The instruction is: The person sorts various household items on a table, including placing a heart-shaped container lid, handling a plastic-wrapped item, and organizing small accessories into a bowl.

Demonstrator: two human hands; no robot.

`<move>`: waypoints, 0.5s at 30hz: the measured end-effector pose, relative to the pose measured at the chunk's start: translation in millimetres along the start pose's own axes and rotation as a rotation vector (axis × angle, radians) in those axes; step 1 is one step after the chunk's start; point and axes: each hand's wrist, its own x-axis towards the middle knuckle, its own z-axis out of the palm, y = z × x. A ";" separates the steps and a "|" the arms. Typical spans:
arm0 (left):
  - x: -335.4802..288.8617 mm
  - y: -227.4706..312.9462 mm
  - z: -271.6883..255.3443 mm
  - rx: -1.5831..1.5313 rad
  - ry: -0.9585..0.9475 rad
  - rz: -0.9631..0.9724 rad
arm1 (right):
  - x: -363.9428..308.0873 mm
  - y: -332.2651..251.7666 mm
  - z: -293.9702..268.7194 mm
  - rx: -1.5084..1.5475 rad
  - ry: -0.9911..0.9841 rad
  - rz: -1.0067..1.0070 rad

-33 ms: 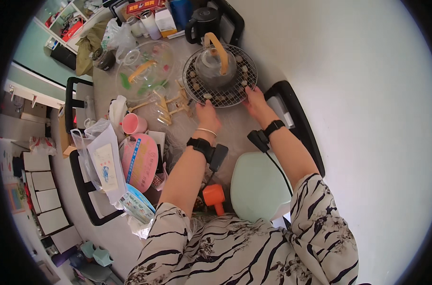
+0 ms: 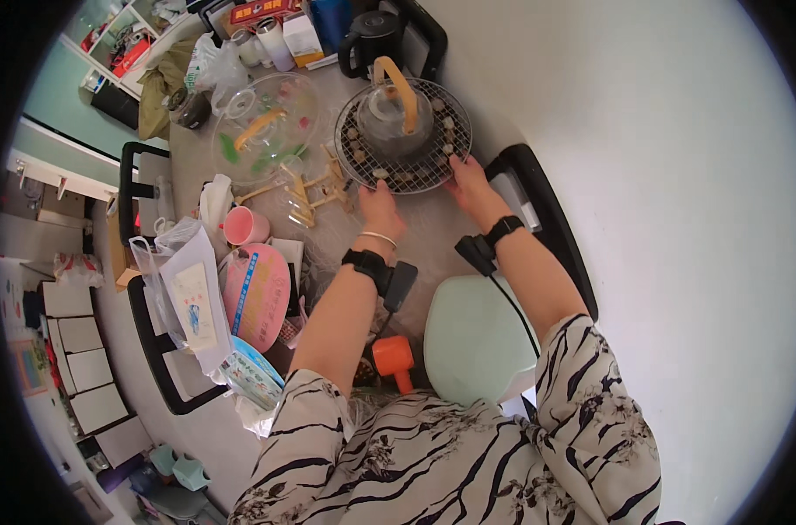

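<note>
A round wire grill [image 2: 429, 179] lies at the far end of the table. My left hand [image 2: 381, 213] has hold of its near rim on the left, and my right hand [image 2: 472, 188] has it on the right. Both hands are closed at the edge, thumbs on top; the fingers beneath are hidden. On the mesh stands a clear glass teapot [image 2: 396, 131] with an arched wooden handle. Small pale, roundish pieces [image 2: 380, 174] sit around the pot, too small to name surely. Just left of the grill is a wooden rack [image 2: 306, 199] with clear glass cups.
A clear domed cover [image 2: 240, 131] with a wooden handle sits left of the grill. Behind stands a black kettle [image 2: 376, 39]. A pink mug [image 2: 245, 227], a pink hand fan [image 2: 258, 293] and papers line the left side. Nearer me are an orange hammer-shaped object [image 2: 393, 357] and a pale green chair seat [image 2: 472, 341].
</note>
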 end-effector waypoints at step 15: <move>-127.6 -65.5 -145.7 0.914 -0.700 -0.176 | -327.2 54.3 -184.3 -0.856 0.407 -0.427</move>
